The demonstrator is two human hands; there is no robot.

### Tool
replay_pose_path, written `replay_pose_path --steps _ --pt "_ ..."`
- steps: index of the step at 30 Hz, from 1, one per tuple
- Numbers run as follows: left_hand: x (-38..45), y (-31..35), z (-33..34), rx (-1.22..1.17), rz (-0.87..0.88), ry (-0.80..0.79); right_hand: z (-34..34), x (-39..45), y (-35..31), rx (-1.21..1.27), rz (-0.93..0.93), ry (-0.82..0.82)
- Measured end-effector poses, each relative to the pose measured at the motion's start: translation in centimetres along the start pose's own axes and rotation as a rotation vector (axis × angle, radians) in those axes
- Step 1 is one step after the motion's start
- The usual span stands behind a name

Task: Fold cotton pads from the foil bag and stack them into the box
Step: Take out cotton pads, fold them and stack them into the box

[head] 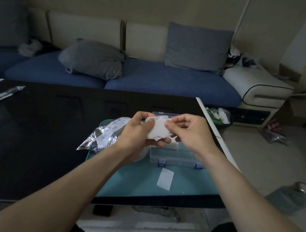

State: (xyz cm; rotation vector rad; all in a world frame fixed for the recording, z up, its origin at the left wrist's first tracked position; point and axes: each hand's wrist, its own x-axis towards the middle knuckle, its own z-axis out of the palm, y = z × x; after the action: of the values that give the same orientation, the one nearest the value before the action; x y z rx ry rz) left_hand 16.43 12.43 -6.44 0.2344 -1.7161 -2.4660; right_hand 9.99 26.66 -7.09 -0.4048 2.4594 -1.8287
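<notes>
Silver foil bag [104, 135] lies crumpled at the left end of the teal mat [133, 182], on the dark glossy table [36, 137]. Its right portion is hidden behind the left hand [140, 132]. Blue printing shows on the bag's white panel, but the lettering is too small and creased to read.

Left hand: fingers curl under a small bunch of white cotton pads [158, 128], with the thumb pressed on top at the left edge. The number of pads in the bunch cannot be determined. The bunch is held in the air, above the mat and in front of the box.

Right hand [189, 132]: thumb and forefinger pinch the right edge of the top pad. The remaining fingers are curled under and mostly hidden behind the pad and the palm.

Clear plastic box [172, 155] sits open on the mat below and behind both hands, with its lid raised at the far side and two blue latches on the near wall. The hands cover most of the interior; a white layer is visible inside, and its count is unclear.

One separate flat cotton pad [165, 178] lies on the mat, just in front of the box, apart from both hands.
</notes>
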Motion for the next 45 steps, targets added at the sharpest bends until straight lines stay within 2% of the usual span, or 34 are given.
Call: replay_pose_path --steps 2,5,9,12,15,18,20,25,30,33,39,43,45 --pt "0.1 -0.2 0.1 0.001 0.005 0.014 0.1 0.2 0.2 0.005 -0.016 0.063" --pt "0.1 -0.2 0.3 -0.009 0.018 0.044 0.1 0.2 0.3 0.005 -0.015 0.070" --pt "0.3 -0.5 0.2 0.019 0.050 0.094 -0.2 0.5 0.1 0.115 0.059 0.100" --pt "0.6 -0.5 0.2 0.046 0.069 0.134 -0.8 0.6 0.0 0.218 0.128 0.027" --pt "0.7 -0.5 0.1 0.099 0.049 0.153 -0.4 0.1 0.0 0.113 0.086 -0.099" --pt "0.6 -0.4 0.3 0.003 -0.013 0.071 0.1 -0.1 0.0 -0.099 -0.049 -0.011" --pt "0.5 -0.2 0.4 -0.066 -0.047 0.031 0.1 -0.1 -0.3 -0.158 -0.105 0.049" --pt "0.4 -0.4 0.5 -0.051 -0.017 0.027 -0.1 -0.3 -0.5 -0.290 -0.168 0.080" --pt "0.7 -0.6 0.6 -0.039 0.041 0.149 -0.3 0.0 -0.3 -0.176 -0.150 0.177" --pt "0.8 -0.6 0.5 -0.017 0.054 0.213 -0.2 0.0 -0.3 -0.091 -0.125 0.148" --pt "0.3 -0.1 0.6 0.025 0.025 0.183 0.0 -0.2 -0.5 -0.202 -0.182 0.055" --pt "0.2 -0.3 0.3 0.152 0.078 0.159 0.3 -0.1 -0.6 -0.222 -0.182 0.120" --pt "0.2 -0.4 0.2 0.142 0.085 0.170 0.4 0.1 -0.5 -0.107 -0.093 0.168"
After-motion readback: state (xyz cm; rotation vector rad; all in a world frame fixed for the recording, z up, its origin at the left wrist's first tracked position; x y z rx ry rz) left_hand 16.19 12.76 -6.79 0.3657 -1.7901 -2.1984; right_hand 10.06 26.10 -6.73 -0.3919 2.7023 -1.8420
